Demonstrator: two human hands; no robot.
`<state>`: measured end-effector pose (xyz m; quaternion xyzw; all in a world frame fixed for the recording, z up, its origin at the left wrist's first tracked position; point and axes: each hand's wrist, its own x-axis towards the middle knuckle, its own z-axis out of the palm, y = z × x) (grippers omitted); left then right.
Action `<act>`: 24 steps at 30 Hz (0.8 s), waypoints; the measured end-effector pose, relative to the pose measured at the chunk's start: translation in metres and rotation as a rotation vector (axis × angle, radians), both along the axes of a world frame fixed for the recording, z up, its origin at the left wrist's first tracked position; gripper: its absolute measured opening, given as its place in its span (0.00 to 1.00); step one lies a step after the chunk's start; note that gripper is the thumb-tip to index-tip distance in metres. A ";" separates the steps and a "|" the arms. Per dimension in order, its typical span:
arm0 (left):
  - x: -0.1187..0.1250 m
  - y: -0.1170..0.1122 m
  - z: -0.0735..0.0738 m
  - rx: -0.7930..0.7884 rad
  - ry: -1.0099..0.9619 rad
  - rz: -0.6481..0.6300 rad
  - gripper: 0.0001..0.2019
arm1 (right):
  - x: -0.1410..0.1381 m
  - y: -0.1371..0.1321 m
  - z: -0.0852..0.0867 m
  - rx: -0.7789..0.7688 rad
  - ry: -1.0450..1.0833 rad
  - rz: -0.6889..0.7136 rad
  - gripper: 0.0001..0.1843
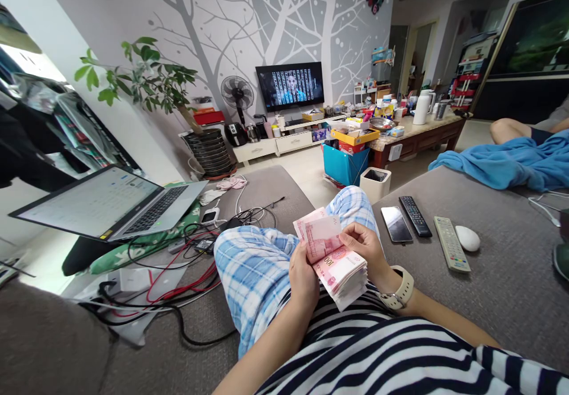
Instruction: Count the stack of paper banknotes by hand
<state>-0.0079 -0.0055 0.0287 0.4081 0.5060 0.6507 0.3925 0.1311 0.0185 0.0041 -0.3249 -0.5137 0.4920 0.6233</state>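
Observation:
A thick stack of pink 100 banknotes (341, 273) is held over my lap, bent so that some notes fold back toward the far side. My left hand (304, 278) grips the stack along its left side, thumb on top. With thumb and fingers pinched, my right hand (365, 246) holds the edge of a note at the upper right of the stack. A cream-strapped watch (401, 288) is on my right wrist. Below the notes is my striped shirt (382, 347), and around them are my blue checked trousers (249, 270).
To the right on the grey sofa lie a phone (396, 224), a black remote (415, 216), a beige remote (451, 244) and a white mouse (467, 238). An open laptop (155, 205) and tangled cables (178, 288) are on the left. Another person's leg (511, 129) shows at the far right.

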 end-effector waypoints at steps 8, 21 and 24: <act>-0.001 0.000 -0.003 0.043 0.083 -0.027 0.12 | 0.000 -0.001 0.001 -0.011 0.022 0.012 0.12; -0.003 0.011 -0.019 0.014 0.011 -0.014 0.13 | 0.002 -0.001 0.004 0.099 -0.019 0.016 0.18; 0.001 0.013 -0.025 0.022 -0.187 -0.123 0.10 | 0.002 0.000 0.001 0.075 -0.017 0.005 0.15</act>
